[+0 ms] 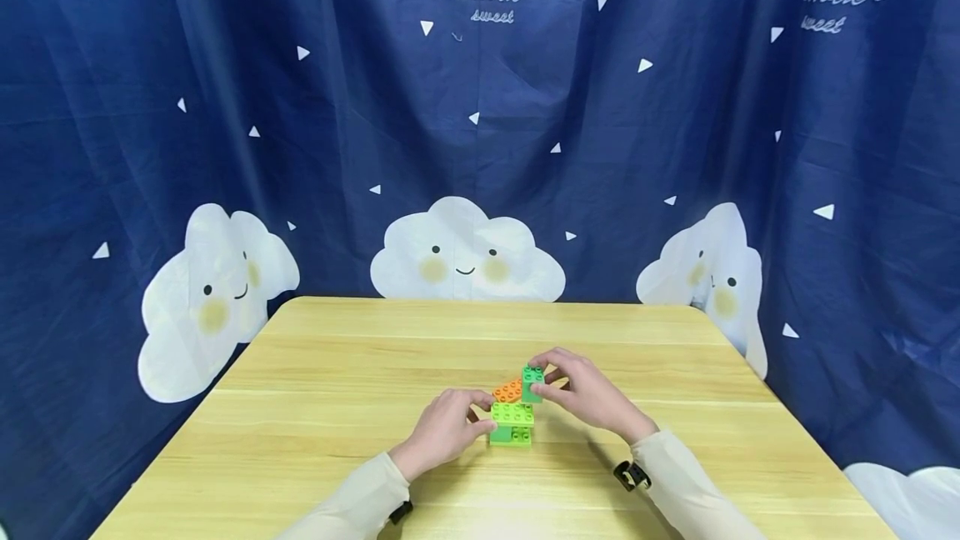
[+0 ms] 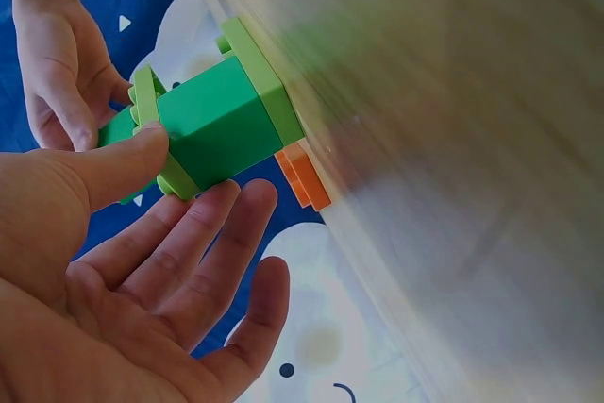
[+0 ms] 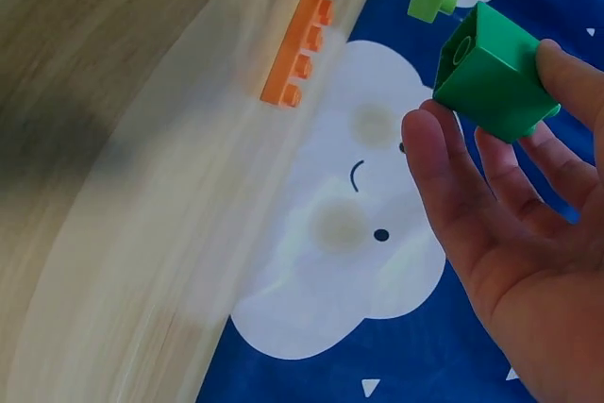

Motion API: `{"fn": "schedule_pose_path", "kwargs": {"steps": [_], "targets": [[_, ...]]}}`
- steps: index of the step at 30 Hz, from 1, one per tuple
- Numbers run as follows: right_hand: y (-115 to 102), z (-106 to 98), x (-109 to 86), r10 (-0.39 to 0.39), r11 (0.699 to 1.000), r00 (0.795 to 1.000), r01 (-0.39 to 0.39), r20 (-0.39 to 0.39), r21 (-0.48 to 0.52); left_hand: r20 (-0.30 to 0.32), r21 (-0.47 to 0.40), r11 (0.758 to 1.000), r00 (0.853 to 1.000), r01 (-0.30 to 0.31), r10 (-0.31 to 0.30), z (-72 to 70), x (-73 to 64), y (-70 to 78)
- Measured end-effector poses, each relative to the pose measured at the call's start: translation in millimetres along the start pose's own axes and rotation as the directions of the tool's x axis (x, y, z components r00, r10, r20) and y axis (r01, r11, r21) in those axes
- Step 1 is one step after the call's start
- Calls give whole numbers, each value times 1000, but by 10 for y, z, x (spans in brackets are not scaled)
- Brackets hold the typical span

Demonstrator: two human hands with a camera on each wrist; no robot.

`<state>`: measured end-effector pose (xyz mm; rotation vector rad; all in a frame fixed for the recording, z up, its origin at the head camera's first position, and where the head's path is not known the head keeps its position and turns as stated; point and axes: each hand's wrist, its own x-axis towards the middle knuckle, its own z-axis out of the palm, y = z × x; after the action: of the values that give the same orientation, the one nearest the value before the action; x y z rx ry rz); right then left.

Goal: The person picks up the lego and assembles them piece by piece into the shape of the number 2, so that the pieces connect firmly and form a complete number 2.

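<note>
A small stack of toy building bricks stands on the table: a lime plate (image 1: 513, 414) on top, a green block (image 2: 212, 115) beneath it, and a lime base plate (image 2: 266, 82) at the bottom. My left hand (image 1: 444, 427) holds the stack by its left side, thumb and fingertips at the upper plate. My right hand (image 1: 583, 390) pinches a separate green block (image 3: 500, 73) between thumb and fingers. That block is raised beside the stack's far right corner, studs up. Behind the stack, an orange brick (image 3: 297, 49) lies on the table, partly covered by the raised block in the head view.
The pale wooden tabletop (image 1: 337, 373) spreads around the bricks. A dark blue curtain (image 1: 480, 148) with clouds and triangles hangs past its far edge and sides. Both wrists wear dark bands under light sleeves (image 1: 686, 477).
</note>
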<state>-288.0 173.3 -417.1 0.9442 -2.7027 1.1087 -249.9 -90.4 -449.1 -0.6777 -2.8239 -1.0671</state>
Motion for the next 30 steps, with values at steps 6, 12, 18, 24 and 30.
{"fn": "schedule_pose_path", "kwargs": {"steps": [6,12,18,24,30], "targets": [[-16,27,-35,-12,1000,1000,12,-13,16,2,-7,1000,1000,0,0,-10,-6,15],[-46,72,-58,-48,998,999,49,-13,35,-1,-8,1000,1000,-4,4,-18,-2,17],[-65,110,-72,-52,998,999,52,-8,43,-2,0,1000,1000,-5,5,-14,-4,7],[-85,124,-90,-34,999,999,34,12,42,-6,-1,1000,1000,-8,8,-10,-9,11],[-91,127,-110,-18,997,999,15,45,72,-9,-2,1000,1000,-15,15,-4,-7,7]]}}
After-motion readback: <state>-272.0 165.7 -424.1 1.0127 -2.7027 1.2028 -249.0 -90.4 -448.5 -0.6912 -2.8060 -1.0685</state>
